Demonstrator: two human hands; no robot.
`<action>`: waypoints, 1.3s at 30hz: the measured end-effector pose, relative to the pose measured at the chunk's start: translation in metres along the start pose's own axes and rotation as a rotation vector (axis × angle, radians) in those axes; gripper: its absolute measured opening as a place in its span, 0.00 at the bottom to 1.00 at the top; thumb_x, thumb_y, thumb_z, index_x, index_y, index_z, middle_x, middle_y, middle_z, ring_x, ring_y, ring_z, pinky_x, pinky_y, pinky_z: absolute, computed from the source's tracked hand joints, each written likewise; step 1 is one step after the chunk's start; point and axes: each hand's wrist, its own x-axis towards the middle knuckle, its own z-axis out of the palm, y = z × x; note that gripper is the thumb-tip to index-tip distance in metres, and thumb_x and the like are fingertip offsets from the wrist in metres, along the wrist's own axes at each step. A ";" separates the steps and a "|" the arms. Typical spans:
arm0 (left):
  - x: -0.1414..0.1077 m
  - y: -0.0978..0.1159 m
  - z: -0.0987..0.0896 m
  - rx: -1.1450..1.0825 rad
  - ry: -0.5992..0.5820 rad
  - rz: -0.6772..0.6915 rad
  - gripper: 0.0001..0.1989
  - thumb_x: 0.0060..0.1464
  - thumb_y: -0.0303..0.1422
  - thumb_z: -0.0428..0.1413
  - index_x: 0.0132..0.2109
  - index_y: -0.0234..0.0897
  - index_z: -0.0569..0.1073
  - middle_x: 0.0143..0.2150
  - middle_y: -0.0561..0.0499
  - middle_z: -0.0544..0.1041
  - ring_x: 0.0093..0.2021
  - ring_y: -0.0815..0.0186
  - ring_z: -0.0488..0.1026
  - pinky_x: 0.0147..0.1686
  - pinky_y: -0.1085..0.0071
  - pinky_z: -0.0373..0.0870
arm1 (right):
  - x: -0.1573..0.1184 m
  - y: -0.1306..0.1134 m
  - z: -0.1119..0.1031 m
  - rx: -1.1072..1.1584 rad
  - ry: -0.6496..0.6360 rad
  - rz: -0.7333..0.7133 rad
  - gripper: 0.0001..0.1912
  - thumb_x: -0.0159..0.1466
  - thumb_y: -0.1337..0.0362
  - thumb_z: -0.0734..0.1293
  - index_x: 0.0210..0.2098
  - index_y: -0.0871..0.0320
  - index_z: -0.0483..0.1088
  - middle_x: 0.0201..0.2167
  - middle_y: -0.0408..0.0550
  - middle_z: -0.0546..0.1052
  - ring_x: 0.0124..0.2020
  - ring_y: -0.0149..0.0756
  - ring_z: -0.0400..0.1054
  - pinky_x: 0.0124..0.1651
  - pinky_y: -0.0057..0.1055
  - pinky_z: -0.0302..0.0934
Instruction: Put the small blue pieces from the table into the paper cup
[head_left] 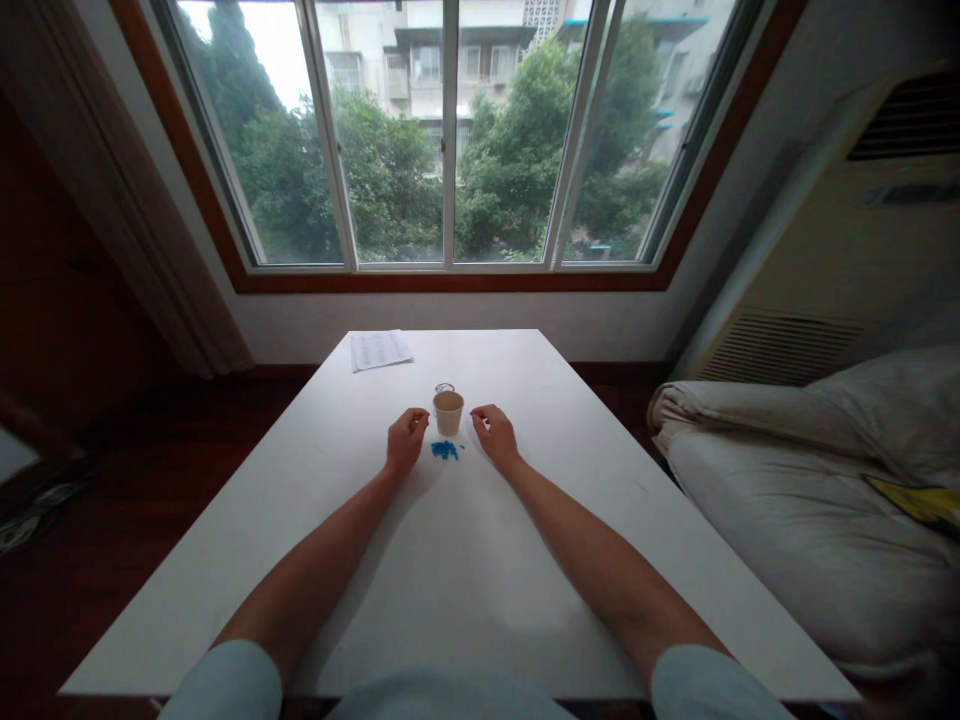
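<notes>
A beige paper cup [448, 413] stands upright on the white table [465, 560]. Just in front of it lies a small pile of blue pieces [445, 450], with a few bits off to its right. My left hand [408, 438] rests to the left of the cup, its fingers curled together near the rim. On the cup's right side is my right hand [494, 435], also with curled fingers, apart from the cup. Whether either hand pinches something small cannot be made out. Behind the cup shows a small round clear item [444, 388], partly hidden.
Printed sheets of paper [381, 350] lie at the table's far left corner. A bed or sofa with pale covers [750, 500] stands to the right of the table. Beyond the far edge are a wall and a window [450, 150], with a curtain [150, 200] at left.
</notes>
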 end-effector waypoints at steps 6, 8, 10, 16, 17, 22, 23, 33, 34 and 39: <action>0.016 0.013 0.001 -0.086 0.051 -0.020 0.14 0.60 0.36 0.52 0.49 0.37 0.76 0.41 0.47 0.82 0.30 0.69 0.72 0.33 0.72 0.71 | -0.002 0.007 0.008 -0.137 -0.217 0.037 0.08 0.66 0.66 0.64 0.31 0.56 0.73 0.31 0.45 0.75 0.34 0.34 0.65 0.39 0.30 0.57; 0.019 0.019 0.001 -0.083 0.037 0.011 0.15 0.61 0.34 0.50 0.51 0.36 0.76 0.42 0.47 0.82 0.30 0.69 0.72 0.33 0.72 0.71 | -0.002 0.006 0.008 -0.179 -0.265 0.011 0.08 0.64 0.67 0.65 0.29 0.56 0.73 0.30 0.45 0.74 0.34 0.35 0.64 0.39 0.30 0.56; 0.021 0.025 0.002 -0.049 0.012 0.067 0.16 0.62 0.32 0.49 0.52 0.36 0.76 0.44 0.47 0.82 0.30 0.69 0.72 0.34 0.72 0.71 | -0.001 0.006 0.007 -0.198 -0.291 -0.018 0.07 0.64 0.68 0.65 0.29 0.56 0.73 0.30 0.46 0.74 0.36 0.35 0.64 0.40 0.30 0.55; 0.027 0.032 0.004 0.065 -0.022 0.258 0.17 0.63 0.29 0.48 0.54 0.39 0.76 0.51 0.45 0.80 0.47 0.62 0.77 0.47 0.66 0.73 | 0.000 0.008 0.004 -0.194 -0.324 -0.040 0.06 0.63 0.69 0.66 0.32 0.56 0.75 0.32 0.46 0.74 0.38 0.36 0.65 0.43 0.31 0.57; 0.028 0.032 0.005 0.079 -0.027 0.268 0.17 0.63 0.28 0.48 0.54 0.39 0.77 0.52 0.45 0.80 0.50 0.61 0.76 0.50 0.65 0.73 | 0.001 0.007 0.003 -0.191 -0.320 -0.040 0.06 0.63 0.69 0.66 0.33 0.56 0.75 0.32 0.46 0.74 0.39 0.36 0.65 0.43 0.31 0.57; 0.026 0.024 0.009 0.107 -0.063 0.364 0.20 0.62 0.24 0.48 0.56 0.41 0.75 0.58 0.48 0.77 0.57 0.62 0.73 0.59 0.62 0.70 | 0.002 0.002 0.001 -0.176 -0.350 -0.058 0.06 0.64 0.69 0.66 0.33 0.57 0.76 0.33 0.47 0.74 0.39 0.36 0.65 0.44 0.31 0.58; 0.025 0.022 0.009 0.112 -0.060 0.377 0.21 0.61 0.23 0.48 0.57 0.42 0.75 0.59 0.48 0.77 0.58 0.63 0.73 0.60 0.62 0.69 | 0.002 0.001 -0.001 -0.172 -0.367 -0.071 0.06 0.63 0.69 0.67 0.33 0.57 0.76 0.33 0.47 0.74 0.39 0.36 0.65 0.44 0.31 0.58; 0.020 0.005 0.002 0.213 0.173 0.232 0.15 0.59 0.23 0.49 0.49 0.39 0.75 0.45 0.48 0.76 0.38 0.66 0.72 0.41 0.69 0.71 | 0.002 -0.001 -0.014 -0.165 -0.470 -0.213 0.03 0.61 0.66 0.71 0.35 0.55 0.77 0.37 0.49 0.74 0.42 0.39 0.66 0.45 0.32 0.59; 0.019 0.001 0.004 0.227 0.151 0.212 0.14 0.59 0.24 0.50 0.48 0.39 0.75 0.44 0.48 0.76 0.36 0.67 0.71 0.40 0.70 0.71 | 0.001 -0.001 -0.013 -0.163 -0.471 -0.213 0.02 0.62 0.66 0.71 0.35 0.55 0.77 0.37 0.49 0.74 0.42 0.39 0.66 0.45 0.32 0.59; 0.012 -0.014 0.009 0.305 0.004 0.110 0.12 0.59 0.25 0.51 0.45 0.38 0.76 0.43 0.49 0.75 0.34 0.69 0.70 0.40 0.71 0.69 | 0.000 0.003 -0.006 -0.122 -0.398 -0.163 0.02 0.61 0.70 0.69 0.34 0.57 0.74 0.34 0.47 0.74 0.39 0.37 0.66 0.42 0.31 0.58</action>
